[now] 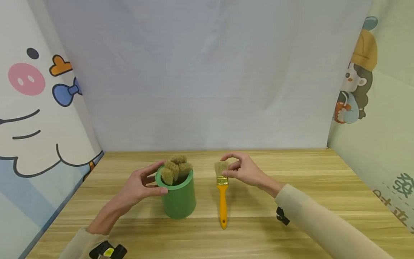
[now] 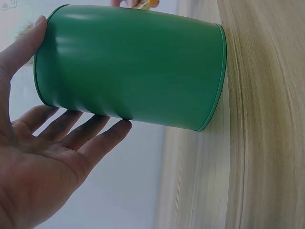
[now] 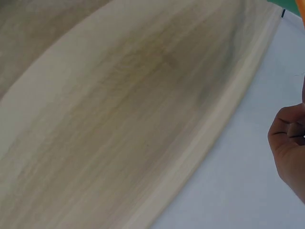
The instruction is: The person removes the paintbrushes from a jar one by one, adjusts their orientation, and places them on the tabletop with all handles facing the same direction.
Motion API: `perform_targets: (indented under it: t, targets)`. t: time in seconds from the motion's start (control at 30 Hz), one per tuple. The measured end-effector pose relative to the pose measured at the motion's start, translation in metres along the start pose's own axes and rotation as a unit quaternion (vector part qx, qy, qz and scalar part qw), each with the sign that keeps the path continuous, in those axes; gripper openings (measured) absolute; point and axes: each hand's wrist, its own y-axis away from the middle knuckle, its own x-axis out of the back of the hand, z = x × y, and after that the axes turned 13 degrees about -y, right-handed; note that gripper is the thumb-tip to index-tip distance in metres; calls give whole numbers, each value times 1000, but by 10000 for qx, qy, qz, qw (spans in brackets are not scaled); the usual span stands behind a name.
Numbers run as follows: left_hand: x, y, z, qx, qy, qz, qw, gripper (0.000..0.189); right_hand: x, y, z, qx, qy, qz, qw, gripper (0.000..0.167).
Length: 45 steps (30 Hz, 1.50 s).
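A green cylindrical holder stands upright on the wooden table, with several tan brush heads poking out of its top; their handles are hidden inside. My left hand grips the holder near the rim, thumb on the near side and fingers on the far side, as the left wrist view also shows. To the right of the holder, my right hand pinches a paintbrush at its bristles, between thumb and forefinger. Its gold ferrule sits just below the fingers, and its yellow-orange handle points down.
The wood-grain table runs back to a plain pale curtain. Cartoon-printed cloths close in the left and right sides. Dark devices are strapped at both wrists.
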Motion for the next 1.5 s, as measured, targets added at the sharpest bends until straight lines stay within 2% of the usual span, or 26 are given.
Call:
perform_targets:
  t: [0.43, 1.1, 1.5]
  targets:
    - [0, -1, -1, 4, 69, -9, 10000, 85, 0, -5, 26, -189, -77, 46, 9998, 40]
    - [0, -1, 2, 1, 35, 1, 10000, 84, 2, -10, 42, -507, 951, -151, 9941, 34]
    - [0, 0, 3, 7, 36, -31, 10000, 84, 4, -10, 45, -699, 1348, -85, 9884, 34]
